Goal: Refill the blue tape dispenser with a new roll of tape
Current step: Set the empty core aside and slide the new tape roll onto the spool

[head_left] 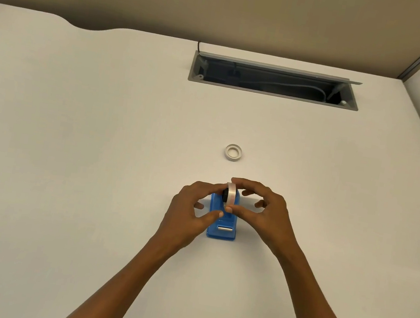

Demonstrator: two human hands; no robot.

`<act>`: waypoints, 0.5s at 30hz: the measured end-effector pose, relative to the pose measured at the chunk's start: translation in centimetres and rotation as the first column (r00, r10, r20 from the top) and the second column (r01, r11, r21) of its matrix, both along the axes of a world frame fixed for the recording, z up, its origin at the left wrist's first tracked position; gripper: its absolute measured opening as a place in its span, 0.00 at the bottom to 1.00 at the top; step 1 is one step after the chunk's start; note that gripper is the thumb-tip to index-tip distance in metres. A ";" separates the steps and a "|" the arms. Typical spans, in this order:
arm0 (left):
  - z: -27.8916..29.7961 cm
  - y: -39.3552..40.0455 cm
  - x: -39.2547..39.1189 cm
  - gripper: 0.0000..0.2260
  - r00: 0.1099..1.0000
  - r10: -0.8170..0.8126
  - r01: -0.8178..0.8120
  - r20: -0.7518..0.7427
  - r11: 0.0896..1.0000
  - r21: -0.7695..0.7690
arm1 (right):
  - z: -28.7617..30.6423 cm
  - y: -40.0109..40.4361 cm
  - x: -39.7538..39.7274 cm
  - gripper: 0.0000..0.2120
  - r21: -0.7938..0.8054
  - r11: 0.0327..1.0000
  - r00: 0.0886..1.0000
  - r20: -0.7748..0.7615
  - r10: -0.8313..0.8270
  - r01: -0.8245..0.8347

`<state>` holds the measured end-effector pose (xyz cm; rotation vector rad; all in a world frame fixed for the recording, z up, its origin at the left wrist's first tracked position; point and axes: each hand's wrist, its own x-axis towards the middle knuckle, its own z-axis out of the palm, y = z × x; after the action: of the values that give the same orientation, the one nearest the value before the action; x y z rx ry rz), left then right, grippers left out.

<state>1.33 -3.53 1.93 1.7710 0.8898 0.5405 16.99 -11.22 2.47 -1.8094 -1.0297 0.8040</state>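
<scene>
Both hands meet over the blue tape dispenser (pixel 222 222) on the desk (pixel 70 138): left hand (pixel 190 210) and right hand (pixel 263 213) each pinch the new tape roll (pixel 231 194) upright, apparently to seat it. An empty core (pixel 233 152) lies beyond the dispenser, likely discarded.

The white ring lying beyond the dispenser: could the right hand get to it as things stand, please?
Probably yes: bare desk lies between the right hand and the white ring, but that hand now pinches the tape roll over the blue dispenser.
</scene>
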 end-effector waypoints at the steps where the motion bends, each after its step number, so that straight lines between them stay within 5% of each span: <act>1: -0.1 0.1 0.0 0.20 1.000 -0.007 0.007 0.000 1.000 0.017 | -0.2 0.0 0.0 0.23 -0.003 1.000 1.000 0.004 -0.005 0.005; 15: -1.8 0.6 0.1 0.26 0.999 0.011 -0.010 -0.030 0.999 0.041 | -0.8 0.2 0.3 0.22 0.020 1.000 0.997 0.078 0.010 -0.012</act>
<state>1.44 -2.94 0.12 1.8170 0.9151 0.5433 17.34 -10.98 1.71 -1.8314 -1.0954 0.7315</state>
